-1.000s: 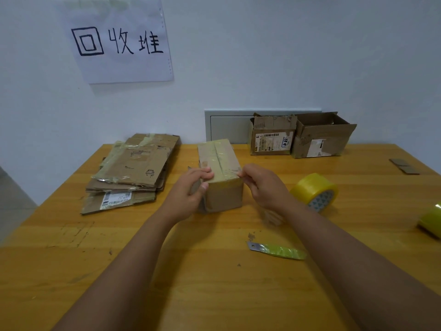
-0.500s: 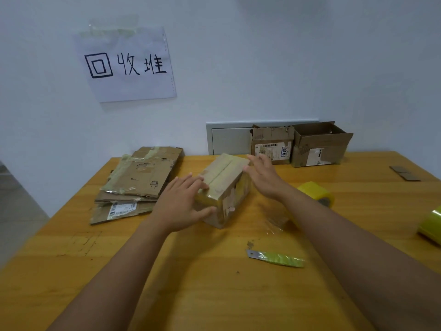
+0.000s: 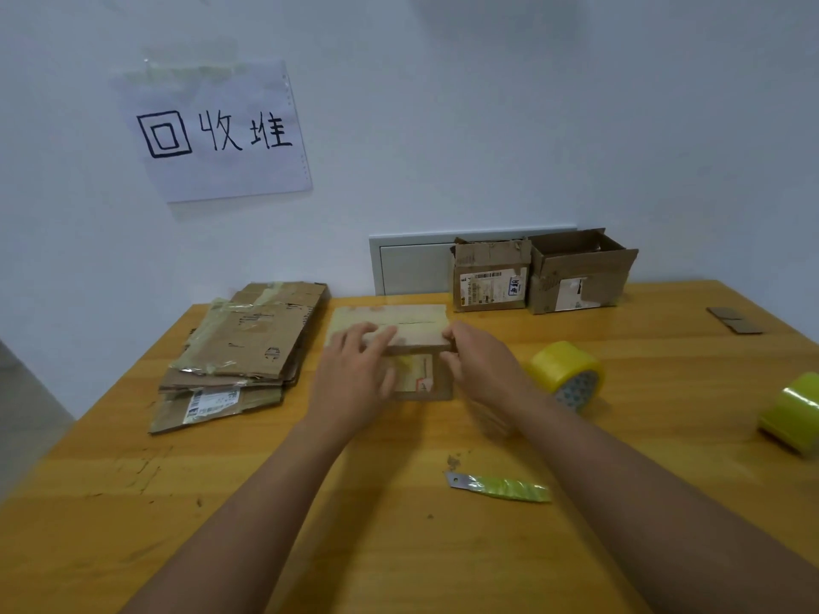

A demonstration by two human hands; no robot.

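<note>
A small cardboard box point(image 3: 412, 323), taped in yellowish tape, lies on the wooden table point(image 3: 133, 502) with its long side toward me and a label on the front face. My left hand point(image 3: 354, 383) lies on its left part, fingers stretched over the top edge and thumb on the front. My right hand point(image 3: 483, 370) grips the box's right end, fingers curled on the top corner and thumb on the front edge.
A stack of flattened cardboard point(image 3: 248, 347) lies to the left. Two opened boxes point(image 3: 492, 277) point(image 3: 580, 272) stand at the back wall. A yellow tape roll point(image 3: 565, 370) sits to the right, another roll point(image 3: 791, 414) at the right edge, and a green cutter point(image 3: 501, 486) lies in front.
The box has been turned from end-on to long side facing me. Both hands shifted with it to its left and right parts.
</note>
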